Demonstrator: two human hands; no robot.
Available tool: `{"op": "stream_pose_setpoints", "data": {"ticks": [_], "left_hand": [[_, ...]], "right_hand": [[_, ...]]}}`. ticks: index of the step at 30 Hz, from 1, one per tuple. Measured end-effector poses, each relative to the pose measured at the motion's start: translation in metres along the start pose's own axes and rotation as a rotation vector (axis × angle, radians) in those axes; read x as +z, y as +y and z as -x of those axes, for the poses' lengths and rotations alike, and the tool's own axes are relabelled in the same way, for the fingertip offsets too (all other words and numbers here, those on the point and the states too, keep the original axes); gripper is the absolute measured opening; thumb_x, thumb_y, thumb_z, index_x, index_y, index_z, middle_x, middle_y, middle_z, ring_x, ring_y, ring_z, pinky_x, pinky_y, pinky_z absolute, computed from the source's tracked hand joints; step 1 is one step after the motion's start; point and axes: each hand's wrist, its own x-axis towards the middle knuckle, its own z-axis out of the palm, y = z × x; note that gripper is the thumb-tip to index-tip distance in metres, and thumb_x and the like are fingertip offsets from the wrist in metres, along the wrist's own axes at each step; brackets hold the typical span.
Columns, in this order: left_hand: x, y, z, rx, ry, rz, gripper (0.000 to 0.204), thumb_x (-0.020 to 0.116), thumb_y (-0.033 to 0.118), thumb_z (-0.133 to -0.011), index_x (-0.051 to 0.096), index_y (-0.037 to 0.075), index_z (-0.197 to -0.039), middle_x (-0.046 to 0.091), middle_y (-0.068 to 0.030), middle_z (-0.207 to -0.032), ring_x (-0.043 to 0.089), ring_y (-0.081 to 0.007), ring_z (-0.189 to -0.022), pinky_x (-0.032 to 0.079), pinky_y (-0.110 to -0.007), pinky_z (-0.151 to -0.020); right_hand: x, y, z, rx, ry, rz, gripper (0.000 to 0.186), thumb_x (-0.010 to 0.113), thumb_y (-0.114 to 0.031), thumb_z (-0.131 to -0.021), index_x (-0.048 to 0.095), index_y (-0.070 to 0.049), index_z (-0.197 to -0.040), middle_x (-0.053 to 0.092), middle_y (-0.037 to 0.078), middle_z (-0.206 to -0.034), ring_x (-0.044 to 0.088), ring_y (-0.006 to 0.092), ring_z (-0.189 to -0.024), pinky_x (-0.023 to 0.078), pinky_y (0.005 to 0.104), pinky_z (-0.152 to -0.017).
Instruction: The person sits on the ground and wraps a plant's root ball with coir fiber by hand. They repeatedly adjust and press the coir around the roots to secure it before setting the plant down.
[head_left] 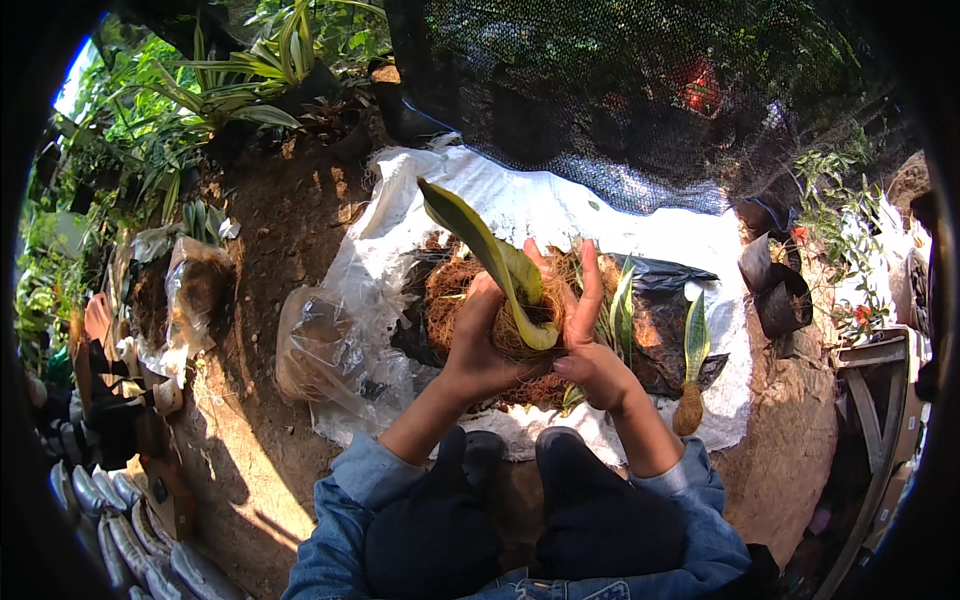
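Note:
A snake plant (470, 228) with a curved, yellow-edged leaf is held up between my hands, its fibrous root ball (510, 335) below the leaf base. My left hand (478, 350) wraps the root ball from the left. Cupped against its right side is my right hand (592, 355), with one finger extended upward and the thumb near the leaf base. Beneath lies reddish-brown fibrous growing medium (450, 290) on black plastic, partly hidden by my hands. Just right of my right hand stands another snake plant leaf (621, 310).
A white woven sheet (370, 250) covers the ground. A small snake plant with a wrapped root plug (690, 400) lies at its right. A clear plastic bag (312, 345) sits at left, black grow bags (780, 300) at right. Dark netting (620, 100) hangs behind.

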Motion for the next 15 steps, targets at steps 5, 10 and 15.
{"op": "stream_pose_setpoints", "data": {"ticks": [5, 10, 15], "left_hand": [[-0.004, 0.007, -0.003, 0.040, 0.031, 0.065, 0.062, 0.089, 0.021, -0.062, 0.058, 0.000, -0.112, 0.062, -0.0138, -0.111, 0.062, -0.0226, -0.101, 0.050, -0.037, -0.085], [-0.005, 0.017, -0.004, -0.032, 0.205, 0.305, 0.054, 0.087, 0.012, -0.066, 0.059, -0.003, -0.109, 0.068, -0.0082, -0.096, 0.067, -0.0162, -0.086, 0.056, -0.030, -0.079], [-0.016, 0.017, -0.009, -0.160, 0.385, 0.369, 0.051, 0.078, 0.000, -0.069, 0.054, 0.000, -0.114, 0.062, -0.0090, -0.102, 0.064, -0.0186, -0.093, 0.053, -0.033, -0.084]], "right_hand": [[0.001, -0.007, -0.004, 0.006, -0.042, -0.042, 0.123, 0.064, -0.055, -0.073, -0.034, -0.029, -0.143, 0.001, 0.021, -0.158, 0.014, 0.0304, -0.145, 0.013, 0.0449, -0.116], [-0.019, -0.004, -0.009, -0.169, 0.043, 0.107, 0.093, 0.059, -0.042, -0.079, 0.005, -0.013, -0.150, 0.036, 0.023, -0.143, 0.036, 0.0289, -0.134, 0.027, 0.0424, -0.111], [-0.032, 0.019, -0.015, -0.474, 0.681, 0.082, 0.050, 0.047, -0.023, -0.088, 0.040, -0.003, -0.133, 0.049, 0.014, -0.124, 0.047, 0.0229, -0.122, 0.037, 0.0379, -0.104]]}}
